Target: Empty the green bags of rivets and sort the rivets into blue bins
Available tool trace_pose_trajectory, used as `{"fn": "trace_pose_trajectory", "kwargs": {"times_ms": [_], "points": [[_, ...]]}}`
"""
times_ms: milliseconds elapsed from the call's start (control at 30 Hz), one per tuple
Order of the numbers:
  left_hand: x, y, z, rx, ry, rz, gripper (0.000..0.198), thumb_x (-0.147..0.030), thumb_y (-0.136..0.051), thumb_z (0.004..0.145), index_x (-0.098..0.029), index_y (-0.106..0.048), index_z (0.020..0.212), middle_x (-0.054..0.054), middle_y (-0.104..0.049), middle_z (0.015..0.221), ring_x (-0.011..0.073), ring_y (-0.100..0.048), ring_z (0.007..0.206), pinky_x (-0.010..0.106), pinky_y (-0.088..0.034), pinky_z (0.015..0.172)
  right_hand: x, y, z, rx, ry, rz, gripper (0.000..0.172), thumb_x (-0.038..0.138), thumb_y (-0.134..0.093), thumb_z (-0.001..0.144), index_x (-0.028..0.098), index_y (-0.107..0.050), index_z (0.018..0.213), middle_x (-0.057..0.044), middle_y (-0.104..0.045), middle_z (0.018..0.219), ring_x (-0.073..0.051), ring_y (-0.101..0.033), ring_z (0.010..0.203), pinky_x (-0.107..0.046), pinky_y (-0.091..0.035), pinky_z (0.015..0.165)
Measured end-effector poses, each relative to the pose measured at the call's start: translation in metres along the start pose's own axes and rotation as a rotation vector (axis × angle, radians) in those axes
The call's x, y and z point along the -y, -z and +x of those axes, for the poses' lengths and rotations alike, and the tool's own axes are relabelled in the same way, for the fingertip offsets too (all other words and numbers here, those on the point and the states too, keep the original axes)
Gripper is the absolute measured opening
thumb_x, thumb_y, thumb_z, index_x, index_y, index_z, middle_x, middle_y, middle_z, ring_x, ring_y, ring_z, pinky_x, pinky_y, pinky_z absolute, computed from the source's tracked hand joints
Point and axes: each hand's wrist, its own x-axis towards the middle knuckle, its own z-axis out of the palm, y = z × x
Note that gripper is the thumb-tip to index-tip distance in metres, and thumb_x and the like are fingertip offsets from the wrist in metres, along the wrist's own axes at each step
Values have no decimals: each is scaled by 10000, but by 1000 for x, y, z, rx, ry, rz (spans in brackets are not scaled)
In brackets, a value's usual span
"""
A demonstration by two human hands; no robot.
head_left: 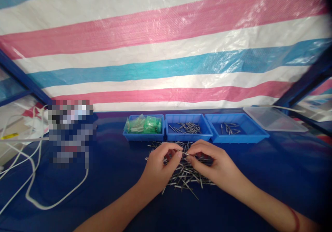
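Above a loose pile of thin metal pins (pixel 185 176) on the dark blue table, my two hands meet fingertip to fingertip. A small thin metal pin (pixel 184 153) spans the gap between them. My left hand (pixel 162 164) pinches its left end between thumb and index finger. At its right end, the thumb and index finger of my right hand (pixel 215 161) are closed on it too. Just behind the pile stand three blue bins: the left bin (pixel 144 138) with green plastic packets, the middle bin (pixel 190 137) and the right bin (pixel 241 138) with metal pins.
A clear plastic lid (pixel 276 119) lies at the back right. White cables (pixel 33 190) loop over the table's left side, near a blurred, pixelated object (pixel 71 135). Behind the table hangs a striped plastic sheet (pixel 155 65) between dark blue frame posts.
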Motion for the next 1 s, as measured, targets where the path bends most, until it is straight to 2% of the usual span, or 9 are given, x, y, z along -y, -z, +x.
{"fn": "trace_pose_trajectory", "kwargs": {"times_ms": [100,267,333,467,533,600,700,867,1000], "points": [[-1,1,0,34,-26,37,137,-246,-532,890,-180,-632,956,27,-667,857,137,-594,727,228,-458,655,0,3,0,-11,-14,-16,73,261,-573,864,219,-629,842,-32,-633,803,-164,-597,734,-289,-487,647],[-4,6,0,167,-193,224,177,-261,-509,917,-186,-592,1054,48,-659,970,169,-605,900,280,-456,817,2,20,5,6,36,-104,115,290,-533,895,230,-607,831,-31,-637,812,-173,-593,752,-308,-486,682],[-4,9,0,213,-227,376,243,-303,-515,915,-195,-577,1125,67,-648,1065,205,-580,990,331,-436,864,-3,37,10,-79,39,-233,120,310,-536,890,236,-610,831,-31,-645,818,-181,-593,746,-316,-480,677],[2,11,1,275,-210,632,332,-399,-560,882,-222,-592,1161,79,-616,1158,259,-534,1045,388,-406,843,-35,81,19,-369,-73,-681,177,391,-523,877,245,-618,847,-30,-636,738,-205,-583,642,-335,-455,591],[7,12,2,293,-205,687,339,-420,-569,875,-231,-605,1154,72,-623,1133,259,-526,1034,380,-390,815,-55,99,20,-331,-122,-766,195,389,-506,878,246,-620,811,-61,-650,729,-248,-602,638,-372,-442,578],[10,13,3,310,-204,706,292,-403,-552,892,-244,-623,1126,53,-640,1078,242,-527,1006,367,-369,794,-71,110,20,-211,-130,-972,223,411,-490,874,258,-610,765,-78,-662,723,-296,-621,653,-413,-449,592],[12,13,5,314,-200,718,216,-348,-507,929,-263,-647,1070,24,-654,1016,214,-531,961,360,-337,786,-76,113,19,-202,-141,-1072,222,436,-491,861,260,-612,801,-94,-665,729,-349,-622,664,-453,-451,580],[10,12,5,310,-196,725,195,-292,-478,948,-241,-666,955,19,-655,990,189,-533,911,357,-313,778,-49,96,20,-217,-15,-955,239,390,-439,896,236,-616,852,-109,-688,832,-337,-630,777,-467,-468,719],[9,12,4,259,-183,673,181,-278,-477,948,-233,-652,953,19,-650,1022,187,-540,918,346,-324,774,-33,76,18,-212,70,-865,185,345,-517,875,226,-648,823,-66,-704,836,-282,-624,795,-435,-449,774]]}}
